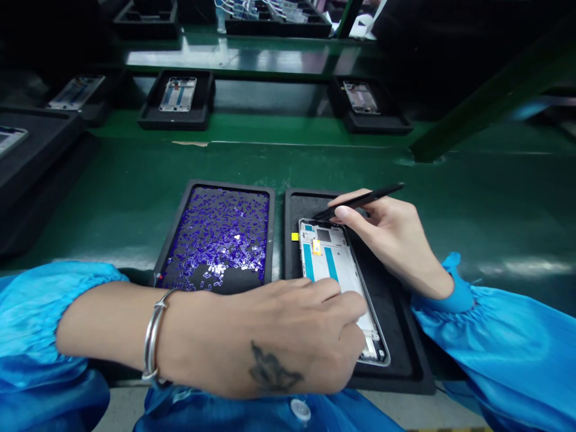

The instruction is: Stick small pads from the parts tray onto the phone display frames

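Note:
A silver phone frame (346, 270) with blue-green strips lies at a slant in a black tray (400, 336). My right hand (387, 225) is closed around a slim black pointed tool (373, 195), held like a pen. Its tip is at the frame's top edge; whether it is a pen or tweezers I cannot tell. My left hand (301, 336), fingers curled, lies across the lower part of the frame. Its fingertips, and whatever they grip, are hidden. A yellow tab (294, 237) sticks out at the frame's upper left, and a small yellow-and-white piece (317, 246) lies on its face.
Left of the frame, a black tray (271, 240) holds many tiny purple-edged pieces, partly behind my left forearm. Farther back on the green bench (252, 159), black trays (148, 117) carry similar phone frames (179, 95). A green post (432, 147) rises at right.

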